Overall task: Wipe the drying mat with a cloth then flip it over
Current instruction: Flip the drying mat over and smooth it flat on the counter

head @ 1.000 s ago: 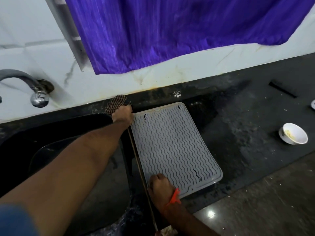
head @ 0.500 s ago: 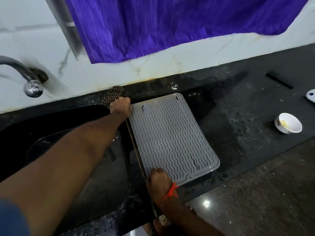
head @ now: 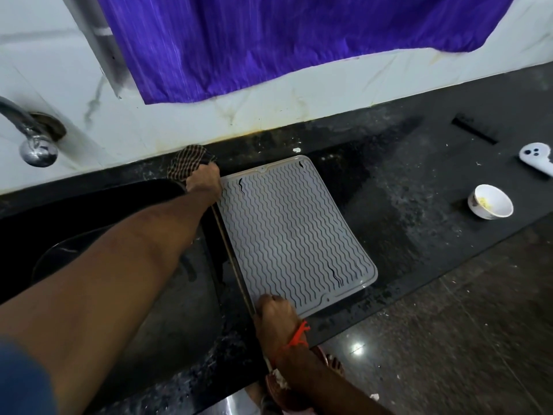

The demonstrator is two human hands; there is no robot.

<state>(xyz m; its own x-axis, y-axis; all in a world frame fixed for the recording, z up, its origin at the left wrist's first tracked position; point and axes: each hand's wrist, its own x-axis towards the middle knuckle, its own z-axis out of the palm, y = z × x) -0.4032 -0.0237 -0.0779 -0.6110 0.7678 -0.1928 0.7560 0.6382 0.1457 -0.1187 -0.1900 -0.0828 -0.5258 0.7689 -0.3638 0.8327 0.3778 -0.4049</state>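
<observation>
The grey drying mat (head: 294, 232) with a wavy ribbed face lies flat on the black counter, its left edge along the sink rim. My left hand (head: 204, 183) curls its fingers over the mat's far left corner. A brown checked cloth (head: 188, 162) is bunched just beyond that hand and touches it; whether the fingers also hold it is hidden. My right hand (head: 273, 310), with a red thread at the wrist, grips the mat's near left corner.
A black sink (head: 89, 265) lies left of the mat under my left arm, with a metal tap (head: 36, 142) on the wall. A white bowl (head: 490, 201), a white controller-like object (head: 537, 158) and a black strip (head: 474, 132) sit on the counter (head: 419, 205) at right. A purple curtain (head: 284, 40) hangs above.
Both hands have stayed on the mat's left corners and the mat still lies flat. Only my view has shifted a little.
</observation>
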